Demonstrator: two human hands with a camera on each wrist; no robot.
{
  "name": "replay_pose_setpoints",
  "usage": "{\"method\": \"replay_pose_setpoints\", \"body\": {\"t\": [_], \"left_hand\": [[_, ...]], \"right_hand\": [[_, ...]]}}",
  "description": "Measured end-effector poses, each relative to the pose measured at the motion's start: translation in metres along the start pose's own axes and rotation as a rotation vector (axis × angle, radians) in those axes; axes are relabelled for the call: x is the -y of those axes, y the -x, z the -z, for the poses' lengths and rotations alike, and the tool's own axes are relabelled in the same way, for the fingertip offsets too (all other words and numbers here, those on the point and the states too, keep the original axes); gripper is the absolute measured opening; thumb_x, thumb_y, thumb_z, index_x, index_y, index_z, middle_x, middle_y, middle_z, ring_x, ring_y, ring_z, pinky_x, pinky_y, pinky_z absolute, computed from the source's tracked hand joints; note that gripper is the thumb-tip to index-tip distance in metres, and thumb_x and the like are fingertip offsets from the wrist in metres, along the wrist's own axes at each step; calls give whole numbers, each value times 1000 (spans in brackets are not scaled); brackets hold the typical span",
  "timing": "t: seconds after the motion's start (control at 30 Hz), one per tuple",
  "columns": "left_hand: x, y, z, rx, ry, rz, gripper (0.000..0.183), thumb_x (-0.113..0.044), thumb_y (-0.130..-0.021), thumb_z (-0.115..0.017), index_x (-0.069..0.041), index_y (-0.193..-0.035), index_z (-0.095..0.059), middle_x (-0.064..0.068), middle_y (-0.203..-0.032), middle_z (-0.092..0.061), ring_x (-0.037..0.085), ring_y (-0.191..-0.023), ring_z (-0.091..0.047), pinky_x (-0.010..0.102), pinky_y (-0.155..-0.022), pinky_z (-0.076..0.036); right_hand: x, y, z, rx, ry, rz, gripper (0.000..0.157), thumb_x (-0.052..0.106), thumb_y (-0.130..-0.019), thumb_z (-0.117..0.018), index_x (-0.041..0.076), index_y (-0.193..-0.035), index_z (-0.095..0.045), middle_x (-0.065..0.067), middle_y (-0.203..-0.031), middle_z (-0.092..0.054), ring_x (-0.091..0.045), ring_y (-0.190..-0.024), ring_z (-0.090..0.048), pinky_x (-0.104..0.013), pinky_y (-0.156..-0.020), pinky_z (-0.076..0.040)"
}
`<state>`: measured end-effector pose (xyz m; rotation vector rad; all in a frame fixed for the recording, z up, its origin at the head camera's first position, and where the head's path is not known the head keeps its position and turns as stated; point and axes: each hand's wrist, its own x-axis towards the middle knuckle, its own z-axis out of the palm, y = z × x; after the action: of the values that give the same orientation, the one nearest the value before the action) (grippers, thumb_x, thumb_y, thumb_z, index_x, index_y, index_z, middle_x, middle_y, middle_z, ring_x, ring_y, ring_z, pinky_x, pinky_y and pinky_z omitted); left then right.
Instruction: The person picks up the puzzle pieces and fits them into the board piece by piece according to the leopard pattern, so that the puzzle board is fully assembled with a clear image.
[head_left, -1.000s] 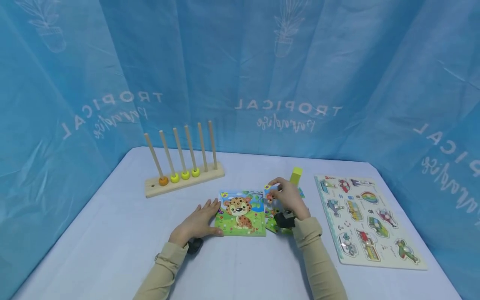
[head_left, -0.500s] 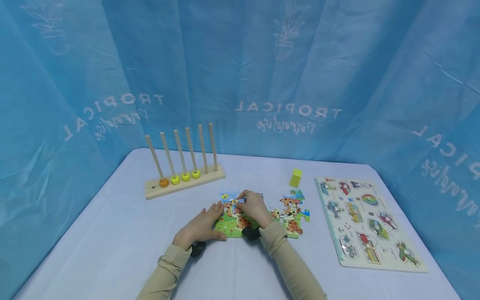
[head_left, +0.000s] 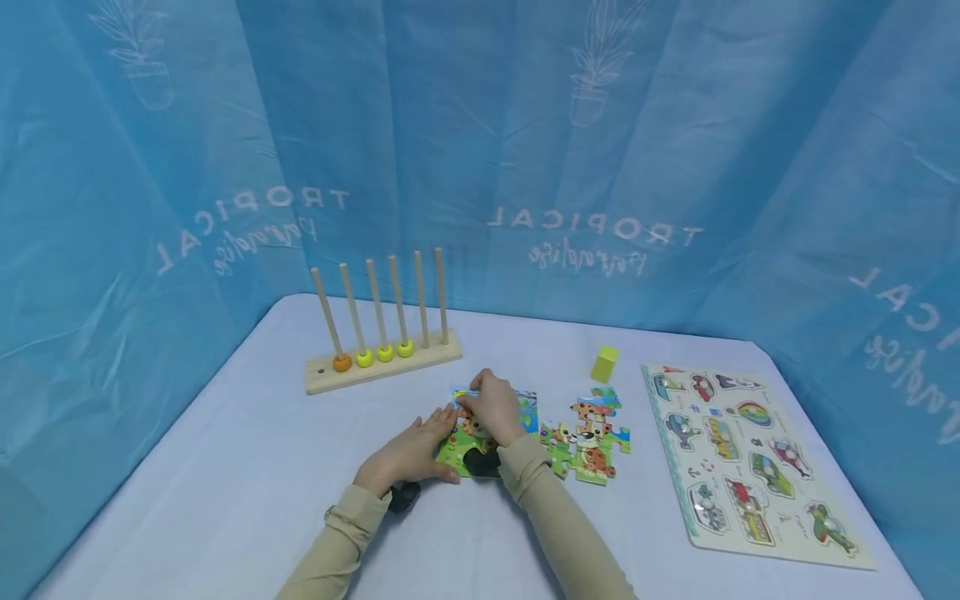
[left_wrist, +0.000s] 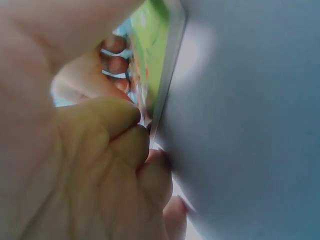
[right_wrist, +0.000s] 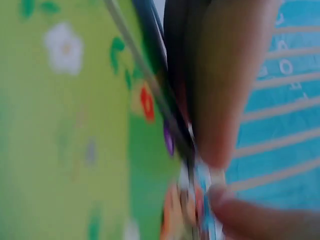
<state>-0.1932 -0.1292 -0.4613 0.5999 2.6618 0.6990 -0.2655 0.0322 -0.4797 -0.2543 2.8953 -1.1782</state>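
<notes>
A leopard picture puzzle board (head_left: 453,454) lies on the white table, green with flowers below and blue at its top edge. My left hand (head_left: 408,454) rests along its left edge, fingers extended; the left wrist view shows the fingers against the board's rim (left_wrist: 172,60). Over the board's upper left, my right hand (head_left: 495,408) pinches a small puzzle piece (right_wrist: 204,192) between thumb and finger, at the board's surface. Whether the piece sits flat is hidden by the hand. Right of the board lie several loose jigsaw pieces (head_left: 595,433) with leopard parts, some overlapping.
A wooden peg stand (head_left: 386,367) with one orange and several yellow beads stands at the back left. Behind the loose pieces is a yellow block (head_left: 604,364). A vehicle peg puzzle board (head_left: 750,467) lies at the right. Blue curtain (head_left: 450,125) surrounds the table.
My right hand has moved left from the loose pieces to the board's upper left corner, carrying a puzzle piece. The left hand stays at the board's left edge.
</notes>
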Motion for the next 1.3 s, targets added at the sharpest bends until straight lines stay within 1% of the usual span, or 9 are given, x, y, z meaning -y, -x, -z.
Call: {"method": "replay_pose_setpoints", "body": {"t": [0.17, 0.27, 0.43, 0.6, 0.77, 0.87, 1.1, 1.2, 1.3], "left_hand": [[2, -1, 1, -13, 12, 20, 96, -38, -82, -75, 2, -152, -22, 18, -162, -15, 36, -150, -13, 56, -122, -15], [3, 0, 1, -17, 21, 21, 95, -37, -82, -75, 3, -151, -24, 19, -161, -15, 37, -150, -13, 56, -122, -13], [3, 2, 1, -18, 21, 33, 94, -36, -82, -75, 3, -151, -24, 19, -161, -15, 37, -150, -13, 56, -122, -12], [4, 3, 2, -19, -2, 30, 95, -38, -82, -74, 3, -151, -24, 20, -161, -16, 38, -149, -14, 57, -122, -13], [2, 1, 3, -17, 9, 22, 95, -37, -82, -74, 4, -151, -23, 20, -161, -16, 39, -149, -14, 58, -122, -12], [1, 0, 3, -16, 19, 15, 94, -36, -83, -74, 4, -151, -24, 20, -161, -16, 39, -149, -13, 57, -122, -12], [0, 0, 2, -13, 17, 30, 93, -36, -83, -74, 3, -151, -24, 19, -161, -16, 37, -150, -13, 56, -123, -11], [0, 0, 2, -15, 18, 35, 93, -36, -82, -74, 3, -151, -24, 19, -161, -16, 37, -150, -14, 56, -123, -11], [0, 1, 2, -16, 18, 34, 93, -36, -82, -74, 3, -151, -24, 19, -161, -16, 38, -150, -13, 56, -123, -11]], "right_hand": [[-21, 5, 28, 85, -181, 62, 28, 24, -94, -65, 3, -112, -63, -12, -80, -66, -16, -57, -58, -27, -48, -47], [-39, 9, 57, 108, -151, 67, 27, 24, -96, -62, 6, -115, -64, -13, -90, -67, -19, -67, -60, -31, -55, -49], [-76, 17, 107, 49, -83, 9, 29, 20, -95, -62, 3, -119, -63, -17, -103, -66, -25, -80, -63, -31, -60, -49], [-112, 29, 138, 44, -43, -48, 36, 13, -93, -64, 1, -127, -59, -21, -114, -62, -30, -87, -65, -32, -59, -50], [-130, 36, 145, 105, 45, -34, 44, 8, -89, -68, -2, -130, -56, -25, -125, -56, -37, -102, -61, -40, -75, -55], [-130, 36, 143, 89, 97, -67, 44, 6, -87, -69, -2, -129, -58, -26, -127, -51, -37, -104, -59, -41, -76, -53], [-128, 32, 139, 38, 202, -170, 41, 10, -87, -70, -2, -124, -59, -26, -118, -50, -30, -87, -52, -40, -71, -47], [-128, 32, 139, 20, 213, -189, 40, 12, -86, -71, -2, -121, -58, -26, -115, -50, -29, -83, -50, -39, -68, -45], [-127, 32, 139, -20, 215, -183, 34, 12, -86, -71, 2, -115, -58, -22, -101, -56, -26, -73, -50, -35, -60, -42]]}}
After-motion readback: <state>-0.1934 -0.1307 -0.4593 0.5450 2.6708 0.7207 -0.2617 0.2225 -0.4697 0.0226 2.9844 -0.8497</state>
